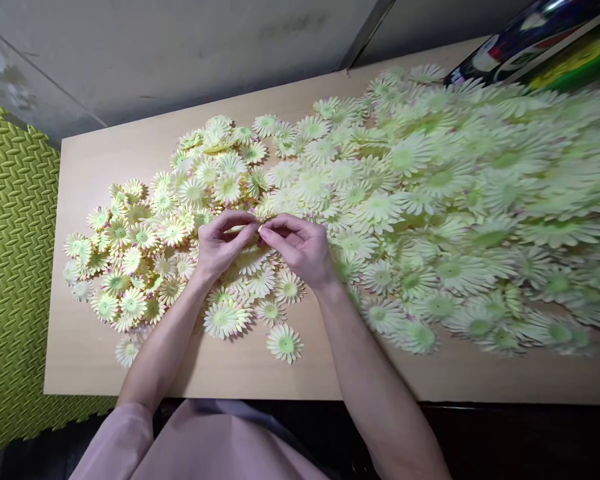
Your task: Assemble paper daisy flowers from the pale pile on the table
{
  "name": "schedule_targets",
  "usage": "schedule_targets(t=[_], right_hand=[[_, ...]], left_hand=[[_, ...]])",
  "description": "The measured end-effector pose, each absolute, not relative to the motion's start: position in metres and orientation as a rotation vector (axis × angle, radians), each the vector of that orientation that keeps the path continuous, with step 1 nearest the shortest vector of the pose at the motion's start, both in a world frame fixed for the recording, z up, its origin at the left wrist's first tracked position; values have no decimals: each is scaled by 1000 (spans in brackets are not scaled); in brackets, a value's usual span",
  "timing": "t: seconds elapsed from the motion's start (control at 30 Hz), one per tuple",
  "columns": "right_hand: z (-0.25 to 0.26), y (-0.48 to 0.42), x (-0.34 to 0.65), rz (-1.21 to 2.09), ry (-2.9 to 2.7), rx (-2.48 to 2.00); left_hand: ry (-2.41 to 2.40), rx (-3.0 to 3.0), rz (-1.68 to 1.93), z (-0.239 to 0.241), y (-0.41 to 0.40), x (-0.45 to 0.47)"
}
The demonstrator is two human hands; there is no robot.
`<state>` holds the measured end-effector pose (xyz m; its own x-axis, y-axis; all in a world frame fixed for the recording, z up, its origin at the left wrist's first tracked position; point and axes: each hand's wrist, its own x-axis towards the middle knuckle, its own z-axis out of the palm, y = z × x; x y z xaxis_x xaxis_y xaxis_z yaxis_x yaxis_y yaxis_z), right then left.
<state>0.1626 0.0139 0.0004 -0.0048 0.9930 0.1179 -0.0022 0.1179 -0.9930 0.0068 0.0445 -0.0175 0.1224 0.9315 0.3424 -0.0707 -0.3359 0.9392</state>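
My left hand (226, 241) and my right hand (301, 245) meet over the middle of the flower heap, both closed in a pinch with fingertips nearly touching. Between them shows a small pale bit that looks like part of an artificial flower (260, 227); fingers hide most of it. Around and beneath my hands lie many loose artificial flower heads, pale yellow-green with greener centres and some pinkish petal tips. A single flower head (285, 343) lies near me between my forearms. Left of my hands sits a smaller heap (131, 303).
The flowers spread over a light wooden table (87, 363), with a larger, blurred heap (460, 267) on the right. Dark and green packages (535, 50) stand at the back right. A grey wall (180, 53) rises behind; a green textured foam mat (15, 267) is on the left.
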Motion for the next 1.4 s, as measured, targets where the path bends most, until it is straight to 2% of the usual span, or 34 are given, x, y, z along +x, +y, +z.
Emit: schedule_targets(t=[1.4], right_hand=[[-7, 14, 162, 1105, -1271, -1101]], left_hand=[[880, 1488, 1371, -20, 45, 7]])
